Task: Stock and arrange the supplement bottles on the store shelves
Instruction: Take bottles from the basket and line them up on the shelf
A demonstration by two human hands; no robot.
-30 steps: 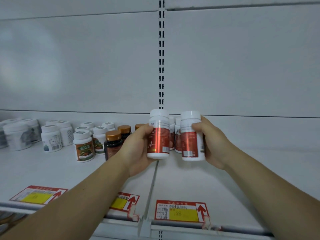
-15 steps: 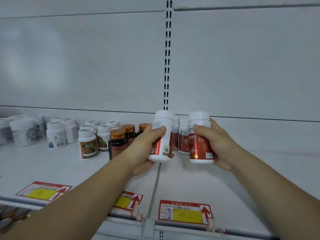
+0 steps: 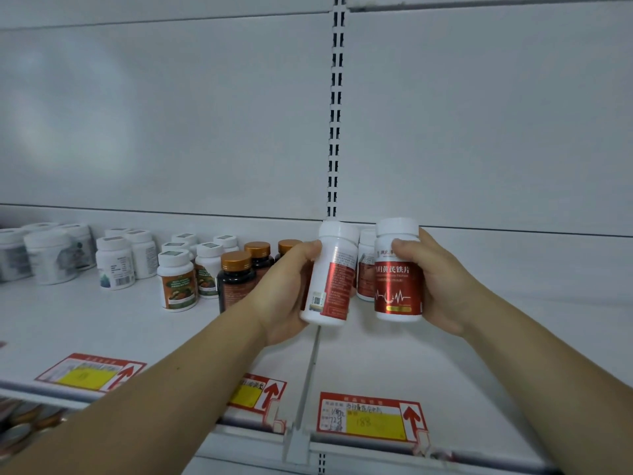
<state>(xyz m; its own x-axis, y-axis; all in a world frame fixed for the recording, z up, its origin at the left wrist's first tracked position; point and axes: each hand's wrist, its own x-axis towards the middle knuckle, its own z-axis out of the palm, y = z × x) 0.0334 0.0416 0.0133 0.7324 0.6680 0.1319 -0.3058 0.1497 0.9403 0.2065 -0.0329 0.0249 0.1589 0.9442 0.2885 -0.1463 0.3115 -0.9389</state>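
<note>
Shelf [image 3: 479,337], white, seam [image 3: 310,365] running front to back down its middle; I took that seam as my mark. Right of the seam the shelf lay bare out to the frame edge, wide room there. Left of the seam, bare surface at the front, stock further back: amber-capped dark bottles [image 3: 236,279] nearest the seam, then white bottles with orange-green labels [image 3: 177,281], then plain white jars [image 3: 51,255] farthest left. Front lip carried price tags: one [image 3: 371,418] just right of the seam, one [image 3: 257,394] just left, a third [image 3: 90,371] well left. Slotted upright [image 3: 335,114] rose in the back panel straight above the seam.

My left hand [image 3: 284,296] was clamped round a red-and-white bottle [image 3: 330,275], thumb high near the cap, fingers behind; bottle tilted slightly, top leaning right, its side panel with small print toward me. It was held above the seam, clear of the shelf. My right hand [image 3: 442,282] gripped a second red-labelled bottle [image 3: 397,272], upright, label front facing me, thumb across the upper label; just right of the seam, also off the shelf. The two bottles were close together, a narrow gap between. Behind that gap, more red-labelled bottles [image 3: 366,269] stood at the back by the seam. Both forearms reached in from below, converging.
</note>
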